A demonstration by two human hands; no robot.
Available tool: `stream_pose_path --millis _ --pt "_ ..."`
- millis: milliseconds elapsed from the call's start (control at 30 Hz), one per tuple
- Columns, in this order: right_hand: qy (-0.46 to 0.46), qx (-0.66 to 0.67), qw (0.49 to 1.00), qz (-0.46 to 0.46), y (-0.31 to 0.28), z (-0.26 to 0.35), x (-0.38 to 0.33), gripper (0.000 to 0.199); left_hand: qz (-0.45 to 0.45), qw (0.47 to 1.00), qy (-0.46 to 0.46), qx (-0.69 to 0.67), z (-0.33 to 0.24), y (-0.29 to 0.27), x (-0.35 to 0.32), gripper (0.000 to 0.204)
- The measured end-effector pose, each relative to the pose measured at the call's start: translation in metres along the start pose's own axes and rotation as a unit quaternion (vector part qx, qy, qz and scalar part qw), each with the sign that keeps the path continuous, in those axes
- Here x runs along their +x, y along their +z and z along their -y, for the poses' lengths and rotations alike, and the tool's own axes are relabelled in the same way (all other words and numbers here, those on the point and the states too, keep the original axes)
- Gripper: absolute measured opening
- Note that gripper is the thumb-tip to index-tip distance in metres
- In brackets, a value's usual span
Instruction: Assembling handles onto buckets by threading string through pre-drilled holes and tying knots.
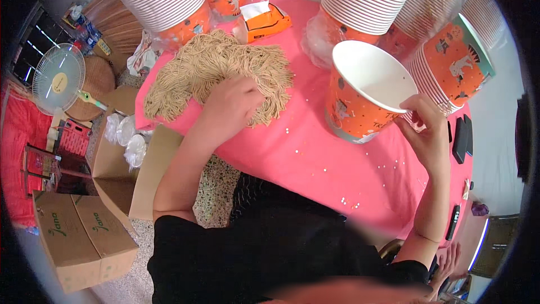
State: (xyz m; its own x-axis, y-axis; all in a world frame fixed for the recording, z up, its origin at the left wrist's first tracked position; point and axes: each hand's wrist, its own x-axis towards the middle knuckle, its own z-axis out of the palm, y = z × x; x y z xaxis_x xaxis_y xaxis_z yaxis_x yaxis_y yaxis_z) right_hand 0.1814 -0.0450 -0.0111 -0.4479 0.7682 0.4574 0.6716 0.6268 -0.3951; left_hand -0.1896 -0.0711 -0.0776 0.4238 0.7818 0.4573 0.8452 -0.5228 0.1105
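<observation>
My left hand (233,101) rests on a spread heap of beige cords (194,70), its fingers curled down and closed on some of them. What exactly the fingertips pinch is hidden beneath the hand. To the right, an orange paper bucket (354,104) with a white inside stands slightly tilted on the pink-covered table (315,163). My right hand (424,126) is closed on the bucket's rim, thumb and fingers pinching its right side. Nothing shows inside the bucket.
Tall nested bucket stacks (163,5) line the table's back, with more stacks (365,0) at right. An orange tissue pack (264,22) lies behind the cords. Open cardboard box (149,174) and fan (59,79) are left. Another person's hand (447,262) shows at lower right.
</observation>
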Motion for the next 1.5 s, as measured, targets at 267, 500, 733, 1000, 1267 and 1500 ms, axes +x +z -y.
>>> stream_pose_path --millis 267,500,733,1000,1267,1500 --pt "-0.012 -0.016 1.0 -0.003 0.004 -0.005 -0.003 0.025 -0.006 1.0 0.026 0.014 0.008 0.015 -0.017 0.009" --pt "-0.017 -0.024 1.0 0.0 0.009 -0.005 -0.004 0.025 0.026 0.999 -0.013 0.045 0.013 0.019 -0.022 0.007" --pt "-0.025 -0.041 0.999 0.006 0.01 -0.008 -0.01 0.023 -0.071 0.996 -0.045 -0.022 0.001 0.011 -0.02 0.007" --pt "-0.003 -0.014 1.0 0.015 0.014 -0.009 -0.013 0.025 -0.061 0.924 -0.151 -0.346 -0.056 -0.001 -0.002 0.013" --pt "0.009 -0.016 0.999 0.043 -0.004 0.008 -0.012 0.031 0.049 0.857 -0.063 -0.509 -0.083 0.015 0.007 0.014" --pt "-0.098 -0.075 0.992 0.036 -0.007 0.01 -0.008 0.033 0.026 0.862 -0.078 -0.5 -0.085 0.041 0.006 0.016"
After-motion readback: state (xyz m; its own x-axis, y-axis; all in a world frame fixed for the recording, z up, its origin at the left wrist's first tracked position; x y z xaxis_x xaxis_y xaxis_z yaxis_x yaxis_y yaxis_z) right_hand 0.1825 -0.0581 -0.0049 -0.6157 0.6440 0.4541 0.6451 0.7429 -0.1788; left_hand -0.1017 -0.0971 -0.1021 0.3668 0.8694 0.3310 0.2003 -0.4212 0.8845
